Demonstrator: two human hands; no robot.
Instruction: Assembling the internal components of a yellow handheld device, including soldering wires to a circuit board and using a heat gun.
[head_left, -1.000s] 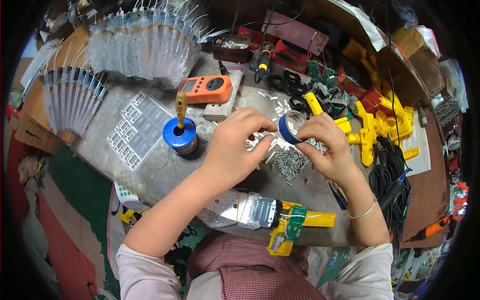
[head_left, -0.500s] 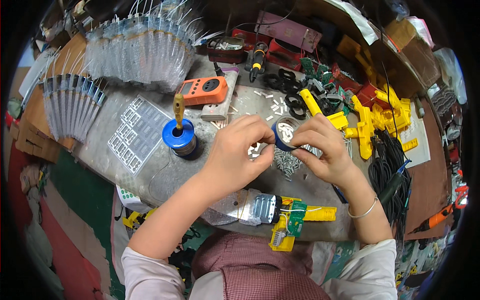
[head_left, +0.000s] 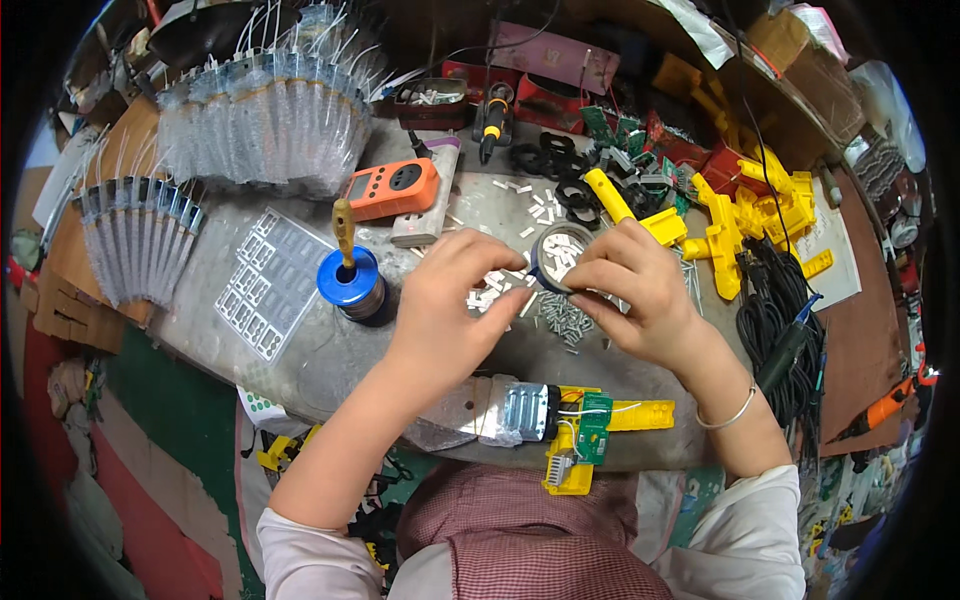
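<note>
My right hand (head_left: pixel 640 290) grips a dark roll of tape (head_left: pixel 541 262) by its right side, fingers on the near rim. Through its open middle show small white pieces lying on the table. Just left of the roll is my left hand (head_left: pixel 450 300), thumb and forefinger curved with a gap between their tips and nothing visible in them. Below the hands lies a yellow plastic housing (head_left: pixel 640 416) with a green circuit board (head_left: pixel 594 428) and white wires. A clear-wrapped metal part (head_left: pixel 520 411) joins it at the left.
A blue-topped solder spool (head_left: pixel 350 285) with a wooden-handled tool stands left. Behind it lies an orange meter (head_left: pixel 395 190). Several wrapped parts (head_left: pixel 265 125) line the back left. Screws (head_left: pixel 565 320), yellow housings (head_left: pixel 735 225) and black cables (head_left: pixel 775 330) lie to the right.
My left fingertips have come away a little from the tape roll and opened slightly. The roll, in my right hand, is tipped more upright. The whole view has shifted slightly.
</note>
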